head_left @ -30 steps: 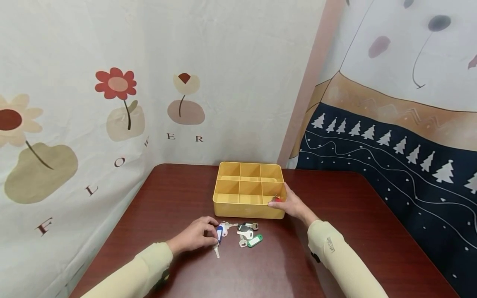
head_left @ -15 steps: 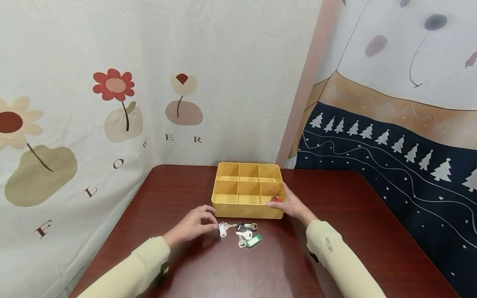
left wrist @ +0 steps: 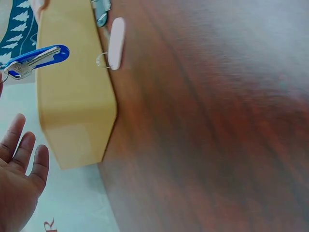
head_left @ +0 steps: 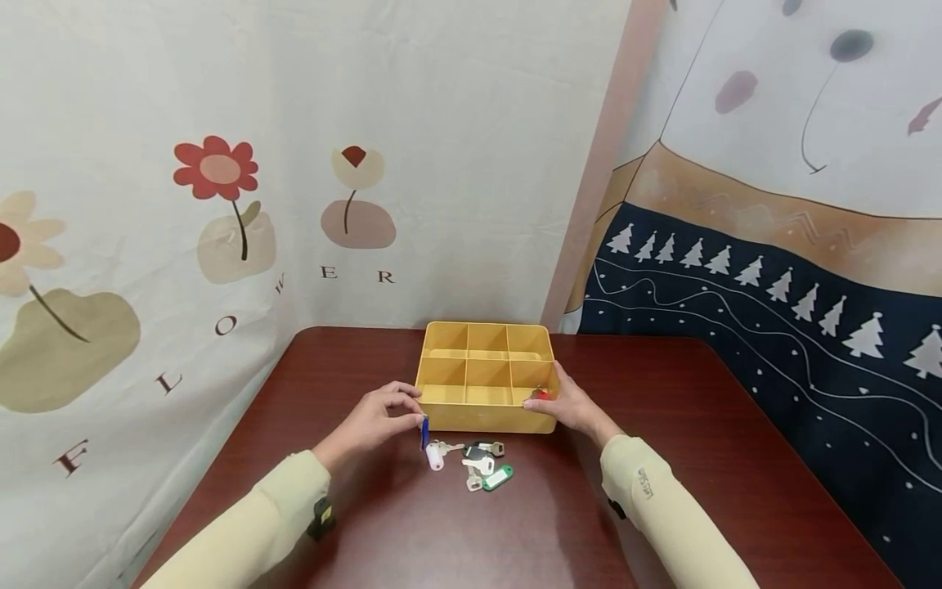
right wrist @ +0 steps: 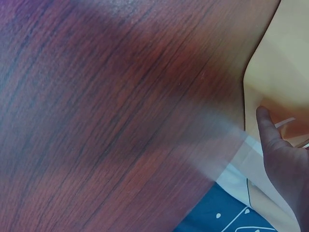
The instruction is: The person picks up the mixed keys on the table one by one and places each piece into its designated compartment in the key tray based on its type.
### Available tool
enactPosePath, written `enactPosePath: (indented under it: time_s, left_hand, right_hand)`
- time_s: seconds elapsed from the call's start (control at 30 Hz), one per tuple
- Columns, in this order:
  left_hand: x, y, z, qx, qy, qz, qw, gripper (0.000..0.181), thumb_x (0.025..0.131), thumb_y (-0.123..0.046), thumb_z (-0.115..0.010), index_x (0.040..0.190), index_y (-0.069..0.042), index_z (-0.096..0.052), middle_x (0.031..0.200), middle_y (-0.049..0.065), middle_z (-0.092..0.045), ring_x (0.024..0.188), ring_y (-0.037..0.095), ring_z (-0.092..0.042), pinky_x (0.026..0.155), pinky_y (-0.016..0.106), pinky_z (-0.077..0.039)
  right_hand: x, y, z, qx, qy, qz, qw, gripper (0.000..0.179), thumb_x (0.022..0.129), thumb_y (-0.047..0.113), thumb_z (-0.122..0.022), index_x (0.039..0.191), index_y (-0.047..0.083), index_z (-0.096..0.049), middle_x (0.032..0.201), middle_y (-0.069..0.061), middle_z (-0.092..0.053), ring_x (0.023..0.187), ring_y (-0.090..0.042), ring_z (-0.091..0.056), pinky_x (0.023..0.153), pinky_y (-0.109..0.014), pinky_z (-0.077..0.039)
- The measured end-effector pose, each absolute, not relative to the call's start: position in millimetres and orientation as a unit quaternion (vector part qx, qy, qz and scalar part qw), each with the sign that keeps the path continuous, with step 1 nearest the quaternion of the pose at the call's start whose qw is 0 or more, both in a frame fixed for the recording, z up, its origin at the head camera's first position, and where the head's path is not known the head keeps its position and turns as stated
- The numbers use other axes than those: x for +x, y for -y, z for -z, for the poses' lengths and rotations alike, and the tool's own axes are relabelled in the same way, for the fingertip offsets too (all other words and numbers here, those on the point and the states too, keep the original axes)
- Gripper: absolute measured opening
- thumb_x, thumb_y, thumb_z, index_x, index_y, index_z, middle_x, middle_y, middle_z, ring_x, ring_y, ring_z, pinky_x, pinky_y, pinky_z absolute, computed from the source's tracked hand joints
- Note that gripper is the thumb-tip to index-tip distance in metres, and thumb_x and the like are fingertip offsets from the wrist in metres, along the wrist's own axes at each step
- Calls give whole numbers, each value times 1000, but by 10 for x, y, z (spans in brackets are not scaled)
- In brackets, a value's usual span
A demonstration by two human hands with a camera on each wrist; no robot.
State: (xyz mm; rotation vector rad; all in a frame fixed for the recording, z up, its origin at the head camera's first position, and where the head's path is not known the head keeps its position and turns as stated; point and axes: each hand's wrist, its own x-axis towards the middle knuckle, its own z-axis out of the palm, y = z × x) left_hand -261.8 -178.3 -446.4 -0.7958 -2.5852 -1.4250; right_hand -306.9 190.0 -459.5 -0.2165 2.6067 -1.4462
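Note:
A yellow six-compartment box stands on the table. My left hand pinches a blue key tag by its ring end, and the tag hangs in front of the box's left front corner. In the left wrist view a silver key dangles alongside that tag; the other fingers are spread. My right hand grips the box at its right front corner, thumb over the front rim. Inside the front right compartment lies a red key tag, partly hidden by the thumb.
On the dark red table, before the box, lie a white key tag, a green key tag, a black-tagged key and several loose-looking silver keys. Printed cloth hangs behind the table.
My left hand has lifted the blue key tag off the table and carried it up and forward to the box's left front corner. The right hand has kept its grip on the box.

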Motion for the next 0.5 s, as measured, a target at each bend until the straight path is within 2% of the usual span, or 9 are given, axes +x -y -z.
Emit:
enactPosePath:
  time_s: [0.23,0.5]
  left_hand:
    - [-2768,1735,4291,-238,847,473,43,6,89,-18,-75,88,-12,-74,119,8,-63,114,29,-56,91,43,-47]
    - [-2984,1654,4145,-224,853,469,48,6,90,-16,-73,90,-10,-75,123,11,-63,111,30,-58,86,39,-47]
  right_hand:
    - [-3073,-1894,4583,-71,-868,485,77,107,77,44,-84,157,20,-17,150,-15,-39,133,-34,-40,113,-57,-27]
    - [-3066,-1895,4578,-71,-871,480,77,103,80,40,-83,156,20,-17,150,-16,-39,132,-35,-41,112,-57,-28]
